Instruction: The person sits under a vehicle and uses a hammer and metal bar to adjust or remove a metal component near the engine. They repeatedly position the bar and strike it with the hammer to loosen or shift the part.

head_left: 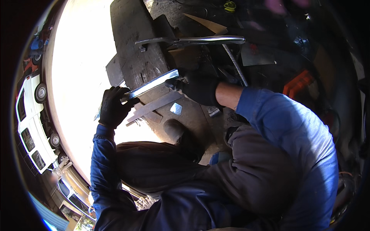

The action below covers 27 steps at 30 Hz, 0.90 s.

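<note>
My left hand, in a black glove, grips the left end of a shiny folded metal strip between thumb and fingers. At its right end, my right hand, also in a dark glove, has its fingers curled around the strip; part of that grip is in shadow. The strip slants up to the right, along the near end of a thick worn wooden beam. Just below the strip is a flat grey metal bar, with a small bright metal square to its right.
A long-handled metal tool lies across the beam's right side, near a ribbed rod. An orange-red object is at right. My boot stands below the strip. A white van is parked beyond the bright ground at left.
</note>
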Tool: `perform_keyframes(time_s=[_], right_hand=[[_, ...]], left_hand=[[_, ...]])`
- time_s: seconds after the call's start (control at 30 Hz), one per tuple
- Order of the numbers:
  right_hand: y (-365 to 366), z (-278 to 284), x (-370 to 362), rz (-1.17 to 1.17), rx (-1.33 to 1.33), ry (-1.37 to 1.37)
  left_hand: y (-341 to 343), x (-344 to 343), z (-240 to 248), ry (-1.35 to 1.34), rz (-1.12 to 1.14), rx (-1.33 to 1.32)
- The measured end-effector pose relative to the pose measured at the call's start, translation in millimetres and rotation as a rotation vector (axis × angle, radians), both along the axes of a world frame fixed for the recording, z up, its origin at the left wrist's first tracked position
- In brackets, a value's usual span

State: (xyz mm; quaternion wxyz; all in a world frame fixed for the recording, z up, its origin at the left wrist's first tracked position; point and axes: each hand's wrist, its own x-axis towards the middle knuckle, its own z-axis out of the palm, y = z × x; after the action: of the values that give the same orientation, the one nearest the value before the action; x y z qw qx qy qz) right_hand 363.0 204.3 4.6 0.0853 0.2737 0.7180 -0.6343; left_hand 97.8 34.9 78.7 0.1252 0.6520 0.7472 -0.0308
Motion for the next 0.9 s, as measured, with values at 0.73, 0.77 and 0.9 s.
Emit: perform_keyframes(time_s=[0.73, 0.77, 0.9], right_hand=[[-11, -41, -18, 0.061, 0.534, 0.126], [-13, -44, -21, 0.069, 0.576, 0.092], [-19, -54, -23, 0.007, 0.246, 0.059]], left_hand=[[-16, -29, 5, -0.083, 0.12, -0.009], [-18, -32, 4, -0.088, 0.11, -0.006], [-25, -39, 1, -0.087, 0.118, -0.014]])
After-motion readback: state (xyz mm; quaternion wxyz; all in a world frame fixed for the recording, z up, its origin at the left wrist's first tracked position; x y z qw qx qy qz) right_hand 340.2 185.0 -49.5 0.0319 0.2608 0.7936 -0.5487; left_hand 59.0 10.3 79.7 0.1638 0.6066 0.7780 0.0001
